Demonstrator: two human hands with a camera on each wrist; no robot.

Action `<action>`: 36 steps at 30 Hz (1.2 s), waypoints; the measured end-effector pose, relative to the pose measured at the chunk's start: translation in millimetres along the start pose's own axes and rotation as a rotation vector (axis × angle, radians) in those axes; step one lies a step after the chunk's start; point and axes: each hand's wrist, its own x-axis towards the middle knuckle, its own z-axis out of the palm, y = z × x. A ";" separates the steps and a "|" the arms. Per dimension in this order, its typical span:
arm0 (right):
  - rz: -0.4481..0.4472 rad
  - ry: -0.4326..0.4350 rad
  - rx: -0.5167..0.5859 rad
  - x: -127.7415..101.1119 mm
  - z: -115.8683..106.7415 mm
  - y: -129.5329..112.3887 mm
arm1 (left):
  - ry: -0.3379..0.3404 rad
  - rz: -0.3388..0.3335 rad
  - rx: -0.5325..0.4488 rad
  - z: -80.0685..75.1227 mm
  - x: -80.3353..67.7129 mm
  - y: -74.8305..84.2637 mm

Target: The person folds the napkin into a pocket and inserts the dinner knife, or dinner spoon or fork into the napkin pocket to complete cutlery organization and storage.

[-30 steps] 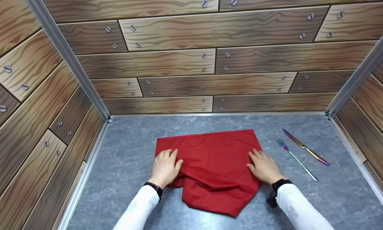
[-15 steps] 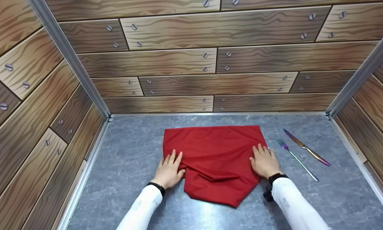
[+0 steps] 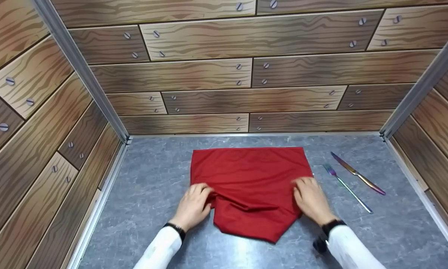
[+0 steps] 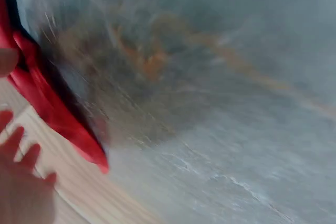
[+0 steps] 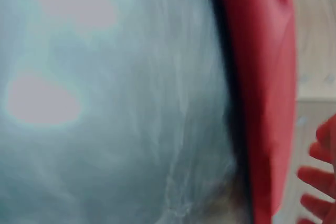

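Observation:
A red cloth (image 3: 250, 172) lies on the grey surface in the middle of the head view. Its far edge is straight, while folds and a slanting corner show at the near side. Over its left edge is my left hand (image 3: 192, 205), fingers loosely bent and holding nothing. My right hand (image 3: 310, 198), slightly blurred, hovers at the cloth's right edge with relaxed fingers. Both wrist views show spread fingers beside the cloth: left fingers (image 4: 29, 156) at lower left, right fingers (image 5: 317, 179) at lower right.
To the right of the cloth lie a rainbow-coloured fork (image 3: 347, 186) and, beyond it, a matching knife (image 3: 356, 172). Wood-patterned panels (image 3: 246, 71) enclose the grey surface (image 3: 149, 168) at the back and both sides.
The cloth slid away from me and slightly right under my flat hands, then stopped. Since then both hands have drawn back a little toward me, their fingers now more bent.

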 end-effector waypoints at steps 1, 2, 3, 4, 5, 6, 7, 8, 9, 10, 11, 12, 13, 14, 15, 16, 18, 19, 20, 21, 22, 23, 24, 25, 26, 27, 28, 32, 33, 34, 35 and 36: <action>-0.030 0.010 0.023 -6.6 -2.9 -5.2 | 0.007 0.027 -0.006 -2.1 -3.5 2.3; -0.062 0.003 0.048 -13.7 -5.6 -10.2 | -0.001 0.045 -0.016 -4.2 -6.6 4.3; -0.104 -0.018 0.069 -21.1 -8.0 -14.8 | -0.018 0.056 -0.026 -5.9 -9.1 5.9; -0.149 -0.053 0.088 -28.8 -9.8 -19.1 | -0.042 0.062 -0.037 -7.2 -11.2 7.4; -0.195 -0.092 0.099 -36.2 -10.3 -22.9 | -0.069 0.061 -0.046 -8.0 -13.0 8.3; -0.242 -0.134 0.104 -43.0 -10.0 -26.2 | -0.095 0.053 -0.054 -8.5 -14.4 9.0; -0.281 -0.174 0.105 -49.5 -9.8 -28.7 | -0.114 0.045 -0.057 -8.5 -14.9 9.8; -0.317 -0.206 0.102 -55.0 -8.9 -30.4 | -0.125 0.033 -0.056 -7.9 -15.2 10.2; -0.342 -0.230 0.095 -59.6 -7.0 -31.5 | -0.126 0.024 -0.052 -6.7 -15.5 10.3; -0.355 -0.246 0.085 -63.1 -4.6 -32.0 | -0.121 0.018 -0.047 -5.4 -15.5 10.3; -0.362 -0.250 0.071 -65.7 -2.2 -32.3 | -0.108 0.013 -0.042 -3.7 -15.4 10.1; -0.365 -0.246 0.056 -67.6 0.1 -32.5 | -0.093 0.008 -0.037 -1.8 -15.1 9.9; -0.363 -0.238 0.044 -68.9 2.6 -32.5 | -0.075 0.003 -0.030 0.2 -14.7 9.6; -0.365 -0.222 0.034 -69.6 4.8 -32.1 | -0.056 -0.002 -0.025 2.1 -14.2 9.3; -0.371 -0.203 0.026 -69.9 6.9 -31.6 | -0.039 -0.008 -0.022 3.6 -13.6 9.1; -0.377 -0.184 0.019 -70.0 8.3 -31.4 | -0.025 -0.014 -0.023 4.8 -12.8 8.9; -0.380 -0.150 0.023 -70.1 9.8 -30.9 | -0.011 -0.024 -0.020 6.1 -11.6 8.3; -0.368 -0.140 0.037 -70.2 9.8 -30.4 | -0.008 -0.025 -0.016 5.9 -11.1 7.9; -0.346 -0.136 0.061 -70.4 9.0 -30.1 | -0.009 -0.025 -0.015 5.5 -10.8 7.3; -0.308 -0.139 0.086 -70.8 7.5 -29.9 | -0.013 -0.024 -0.015 4.5 -10.7 6.4; -0.261 -0.147 0.118 -70.8 5.9 -30.0 | -0.018 -0.027 -0.021 3.5 -11.4 4.9; -0.208 -0.154 0.155 -70.8 3.9 -29.8 | -0.022 -0.033 -0.030 2.0 -12.4 3.1; -0.154 -0.157 0.191 -70.5 1.5 -29.4 | -0.024 -0.041 -0.044 0.1 -13.6 0.9; -0.101 -0.152 0.228 -69.8 -1.1 -28.9 | -0.023 -0.048 -0.064 -1.9 -15.0 -1.6; -0.050 -0.145 0.267 -68.7 -4.1 -28.6 | -0.025 -0.059 -0.091 -4.3 -16.4 -4.3; -0.009 -0.134 0.309 -67.0 -7.1 -28.0 | -0.027 -0.069 -0.119 -7.2 -17.6 -7.1; 0.030 -0.115 0.355 -65.1 -10.4 -27.5 | -0.029 -0.081 -0.152 -9.8 -18.8 -10.3; 0.166 -0.037 0.536 -55.9 -23.2 -25.7 | -0.028 -0.145 -0.298 -21.0 -21.8 -23.4; 0.196 -0.024 0.576 -53.6 -25.4 -25.2 | -0.025 -0.167 -0.338 -23.4 -22.2 -26.6; 0.226 -0.014 0.604 -51.3 -27.0 -24.9 | -0.024 -0.194 -0.377 -25.4 -22.6 -29.4; 0.247 -0.008 0.625 -48.8 -27.9 -24.6 | -0.022 -0.218 -0.413 -27.4 -22.7 -31.6; 0.260 -0.004 0.633 -46.1 -27.5 -24.4 | -0.025 -0.247 -0.438 -29.3 -22.6 -33.3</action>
